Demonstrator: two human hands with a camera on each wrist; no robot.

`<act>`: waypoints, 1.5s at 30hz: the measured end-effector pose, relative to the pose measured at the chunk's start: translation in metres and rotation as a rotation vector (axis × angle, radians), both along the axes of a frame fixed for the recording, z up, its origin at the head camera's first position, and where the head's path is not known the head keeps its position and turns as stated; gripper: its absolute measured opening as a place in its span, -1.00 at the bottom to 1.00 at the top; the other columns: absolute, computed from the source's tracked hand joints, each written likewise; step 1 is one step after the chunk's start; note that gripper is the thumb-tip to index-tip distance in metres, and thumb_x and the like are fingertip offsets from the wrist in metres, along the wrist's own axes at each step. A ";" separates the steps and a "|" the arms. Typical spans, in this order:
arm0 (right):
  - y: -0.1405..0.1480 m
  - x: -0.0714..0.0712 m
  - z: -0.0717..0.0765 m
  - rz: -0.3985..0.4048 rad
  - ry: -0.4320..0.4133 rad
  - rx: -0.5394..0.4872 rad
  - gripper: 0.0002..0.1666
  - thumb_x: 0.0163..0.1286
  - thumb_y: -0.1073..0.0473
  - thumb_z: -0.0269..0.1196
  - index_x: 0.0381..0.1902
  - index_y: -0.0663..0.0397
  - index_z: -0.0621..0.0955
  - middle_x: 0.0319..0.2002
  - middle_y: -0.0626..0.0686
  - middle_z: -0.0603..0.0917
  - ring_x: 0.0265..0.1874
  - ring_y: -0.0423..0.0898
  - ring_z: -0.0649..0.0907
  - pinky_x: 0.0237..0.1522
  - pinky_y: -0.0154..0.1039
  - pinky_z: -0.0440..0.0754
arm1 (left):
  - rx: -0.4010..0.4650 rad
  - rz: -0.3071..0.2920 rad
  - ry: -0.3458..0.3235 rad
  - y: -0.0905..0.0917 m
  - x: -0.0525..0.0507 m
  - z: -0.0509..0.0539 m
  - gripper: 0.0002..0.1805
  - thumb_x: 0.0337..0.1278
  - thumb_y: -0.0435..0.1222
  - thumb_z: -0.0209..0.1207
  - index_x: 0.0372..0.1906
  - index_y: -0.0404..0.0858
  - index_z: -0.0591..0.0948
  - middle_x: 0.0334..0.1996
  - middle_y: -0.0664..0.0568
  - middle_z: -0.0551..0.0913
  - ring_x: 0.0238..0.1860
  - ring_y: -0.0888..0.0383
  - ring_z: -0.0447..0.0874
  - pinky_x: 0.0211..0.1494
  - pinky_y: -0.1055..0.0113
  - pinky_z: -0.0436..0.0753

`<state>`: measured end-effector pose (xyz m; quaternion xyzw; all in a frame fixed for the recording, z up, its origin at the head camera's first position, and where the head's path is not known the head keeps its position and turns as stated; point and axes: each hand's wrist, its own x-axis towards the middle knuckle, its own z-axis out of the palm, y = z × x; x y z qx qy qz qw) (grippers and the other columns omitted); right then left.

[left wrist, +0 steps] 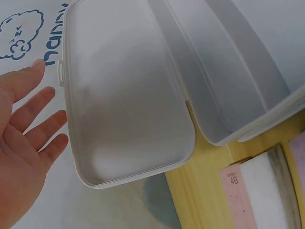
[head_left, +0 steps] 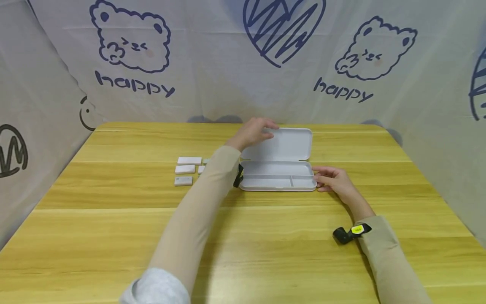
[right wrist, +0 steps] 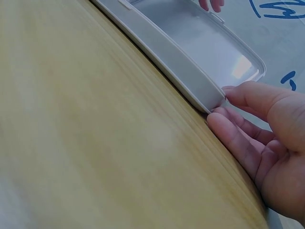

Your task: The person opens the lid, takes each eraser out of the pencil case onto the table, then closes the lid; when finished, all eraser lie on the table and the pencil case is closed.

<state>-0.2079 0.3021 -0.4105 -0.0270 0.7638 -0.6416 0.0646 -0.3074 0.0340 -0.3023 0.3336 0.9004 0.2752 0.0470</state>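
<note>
A white pencil case (head_left: 279, 181) lies on the table with its hinged lid (head_left: 288, 143) raised at the back; dividers split its tray into compartments. My left hand (head_left: 252, 133) is at the lid's upper edge, fingers loosely spread; in the left wrist view the fingertips (left wrist: 59, 117) come right up to that edge, and contact cannot be told. At the case's right end, my right hand (head_left: 338, 181) holds the corner between thumb and fingers, as the right wrist view shows with the fingers (right wrist: 233, 136) against the end wall. No loose thing shows inside the case.
Left of the case, several erasers (head_left: 184, 169) lie in rows, partly hidden by my left forearm. One pink-and-white eraser (left wrist: 262, 191) is marked 4B. Behind the wooden table (head_left: 265, 236) hangs a white cloth (head_left: 212, 63) with drawn bears and hearts.
</note>
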 end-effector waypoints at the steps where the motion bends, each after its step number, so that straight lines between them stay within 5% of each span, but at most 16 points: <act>1: 0.000 0.000 0.000 0.000 -0.003 -0.004 -0.46 0.23 0.35 0.16 0.09 0.58 0.30 -0.45 -0.04 0.53 -0.55 -0.24 0.56 -0.50 -0.36 0.59 | -0.001 0.000 -0.004 0.000 0.000 0.000 -0.62 0.13 -0.35 0.12 0.09 -0.22 0.50 0.19 -0.03 0.36 0.23 0.08 0.21 0.26 0.33 0.13; 8: -0.001 0.000 0.002 0.009 -0.006 -0.054 -0.52 0.23 0.39 0.15 0.06 0.58 0.34 -0.48 -0.04 0.60 -0.59 -0.23 0.58 -0.51 -0.37 0.59 | -0.009 0.010 -0.014 0.001 -0.002 -0.002 -0.63 0.14 -0.34 0.12 0.08 -0.24 0.50 0.16 -0.05 0.39 0.22 0.08 0.23 0.24 0.36 0.15; 14: 0.000 0.001 0.003 0.006 -0.013 -0.107 -0.69 0.20 0.43 0.16 -0.07 0.28 0.58 -0.52 -0.02 0.65 -0.63 -0.22 0.60 -0.53 -0.36 0.59 | -0.028 0.030 -0.044 0.000 -0.003 -0.004 -0.64 0.16 -0.30 0.10 0.09 -0.23 0.50 0.13 -0.01 0.44 0.20 0.10 0.27 0.21 0.35 0.21; 22: -0.003 0.001 0.005 -0.002 -0.013 -0.047 -0.52 0.21 0.44 0.14 0.04 0.63 0.31 -0.52 -0.04 0.65 -0.64 -0.22 0.60 -0.52 -0.35 0.59 | -0.008 0.046 -0.060 -0.001 0.001 -0.005 -0.64 0.19 -0.30 0.07 0.10 -0.23 0.49 0.12 -0.01 0.44 0.19 0.10 0.28 0.19 0.32 0.26; 45: -0.014 0.005 0.010 -0.056 -0.030 -0.056 -0.56 0.25 0.48 0.01 0.07 0.65 0.27 -0.67 0.03 0.60 -0.76 -0.19 0.58 -0.62 -0.29 0.58 | 0.090 -0.013 0.019 -0.005 0.018 -0.005 -0.67 0.14 -0.42 0.08 0.04 -0.32 0.51 0.07 -0.08 0.48 0.13 0.07 0.36 0.18 0.36 0.27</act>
